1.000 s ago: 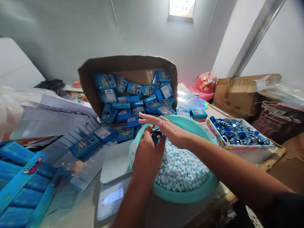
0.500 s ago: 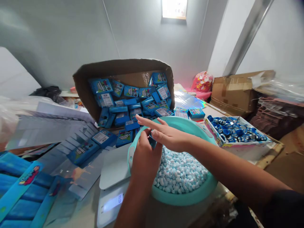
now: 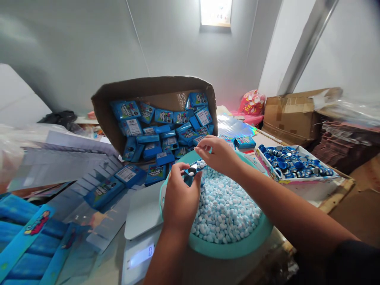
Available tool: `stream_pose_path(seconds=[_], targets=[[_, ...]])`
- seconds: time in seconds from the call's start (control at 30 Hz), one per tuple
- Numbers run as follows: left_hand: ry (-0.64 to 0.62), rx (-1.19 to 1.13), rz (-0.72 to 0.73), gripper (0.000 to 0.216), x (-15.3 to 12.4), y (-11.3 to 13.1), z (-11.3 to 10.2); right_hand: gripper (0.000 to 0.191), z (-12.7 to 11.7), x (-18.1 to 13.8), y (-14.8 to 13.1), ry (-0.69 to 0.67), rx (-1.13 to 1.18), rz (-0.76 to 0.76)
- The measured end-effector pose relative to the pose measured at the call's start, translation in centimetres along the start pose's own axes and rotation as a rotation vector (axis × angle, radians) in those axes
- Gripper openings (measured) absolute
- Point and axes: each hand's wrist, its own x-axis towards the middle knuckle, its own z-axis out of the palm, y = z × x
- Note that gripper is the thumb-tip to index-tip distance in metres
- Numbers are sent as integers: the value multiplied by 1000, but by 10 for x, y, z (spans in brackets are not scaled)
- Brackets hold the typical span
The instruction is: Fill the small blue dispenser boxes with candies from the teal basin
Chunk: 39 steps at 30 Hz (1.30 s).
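Observation:
My left hand (image 3: 181,190) is closed around a small blue container (image 3: 189,178) with a dark opening, held over the near left side of a turquoise basin (image 3: 234,250). White candies show at the container's mouth and along a blue-edged piece beside it. My right hand (image 3: 218,152) is just beyond, its fingers curled together near the far end of that piece; what they hold, if anything, is hidden. Small white and pale blue candies (image 3: 225,209) fill much of the basin.
A digital scale (image 3: 142,221) stands left of the basin. Behind, a tipped cardboard box (image 3: 154,85) holds several blue candy packs (image 3: 164,114). A tray of blue and silver caps (image 3: 291,162) lies right. Blue packaging (image 3: 26,245) occupies the near left.
My right hand, flat across the container before, has drawn back to the right and curled its fingers. The container's mouth and the candies there now show. My left hand keeps its hold.

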Motion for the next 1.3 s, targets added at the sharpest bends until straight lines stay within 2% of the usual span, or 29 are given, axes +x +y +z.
stream_pose_path(seconds=[0.17,0.37,0.57,0.83,1.03,1.3], targets=[[20,19,29,15,-1,4,-2,21,-4,-1,2,-156,-232,79],[28,28,60,11,0,5,-2,26,-4,-2,2,-270,-324,108],[30,37,-6,18,0,7,-2,26,-5,-3,0,-281,-319,128],[28,-22,-62,39,0,5,0,26,-5,-4,-1,-280,-335,117],[20,-16,-55,37,0,4,-1,29,-7,-5,-5,-290,-398,59],[15,-9,-26,30,1,4,-1,33,-6,-7,-13,-303,-361,28]])
